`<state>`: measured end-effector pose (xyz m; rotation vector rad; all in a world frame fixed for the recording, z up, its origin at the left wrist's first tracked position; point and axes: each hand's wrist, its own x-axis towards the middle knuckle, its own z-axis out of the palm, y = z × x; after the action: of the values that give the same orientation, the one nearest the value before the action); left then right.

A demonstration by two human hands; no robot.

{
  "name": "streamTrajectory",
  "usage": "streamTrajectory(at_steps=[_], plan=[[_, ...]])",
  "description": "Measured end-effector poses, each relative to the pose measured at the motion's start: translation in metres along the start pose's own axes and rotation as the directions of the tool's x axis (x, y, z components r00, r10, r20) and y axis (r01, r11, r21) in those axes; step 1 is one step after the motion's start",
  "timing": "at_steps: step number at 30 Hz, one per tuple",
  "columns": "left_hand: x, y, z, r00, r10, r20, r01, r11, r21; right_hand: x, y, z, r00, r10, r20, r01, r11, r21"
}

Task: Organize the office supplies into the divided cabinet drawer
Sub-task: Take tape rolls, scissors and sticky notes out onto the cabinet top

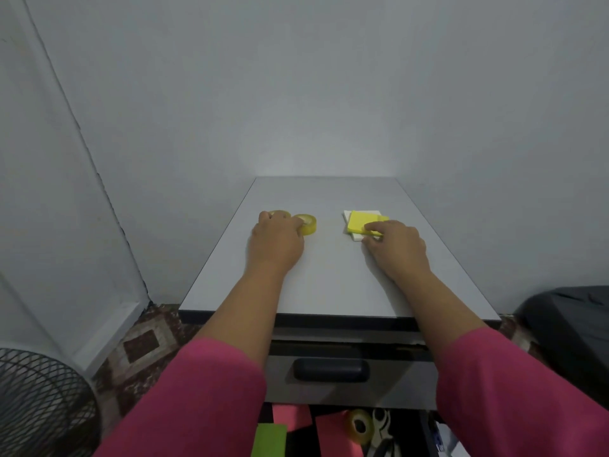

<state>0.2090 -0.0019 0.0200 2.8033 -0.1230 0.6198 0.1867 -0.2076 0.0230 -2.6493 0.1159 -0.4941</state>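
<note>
Two yellow tape rolls lie on the grey cabinet top. My left hand covers the left tape roll, and its fingers reach the right tape roll. A yellow sticky-note pad lies on a white pad. My right hand pinches the near corner of the yellow pad. Below, the open drawer holds pink notes, a green pad, another tape roll and scissors.
A closed upper drawer with a dark handle sits under the cabinet top. A black mesh fan guard stands at lower left. A dark bin is at right. Grey walls enclose the cabinet at the back and left.
</note>
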Motion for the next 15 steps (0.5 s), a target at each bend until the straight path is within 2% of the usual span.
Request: streamTrajectory(at_steps=[5, 8, 13, 15], plan=[[-0.006, 0.001, -0.002, 0.996, 0.05, -0.068, -0.047, 0.998, 0.046, -0.005, -0.001, -0.002, 0.999, -0.031, -0.01, 0.031, 0.999, -0.011], [-0.017, 0.004, -0.008, 0.991, 0.071, -0.116, -0.066, 0.997, 0.049, -0.013, -0.004, -0.004, 0.992, -0.083, -0.09, 0.08, 0.996, -0.039], [-0.042, 0.012, -0.017, 0.988, 0.094, -0.121, -0.083, 0.992, 0.091, -0.035, -0.012, -0.009, 0.955, -0.228, -0.188, 0.223, 0.974, -0.047], [-0.048, 0.013, -0.02, 0.99, 0.12, -0.079, -0.11, 0.987, 0.121, -0.044, -0.014, -0.009, 0.942, -0.272, -0.197, 0.266, 0.962, -0.052]])
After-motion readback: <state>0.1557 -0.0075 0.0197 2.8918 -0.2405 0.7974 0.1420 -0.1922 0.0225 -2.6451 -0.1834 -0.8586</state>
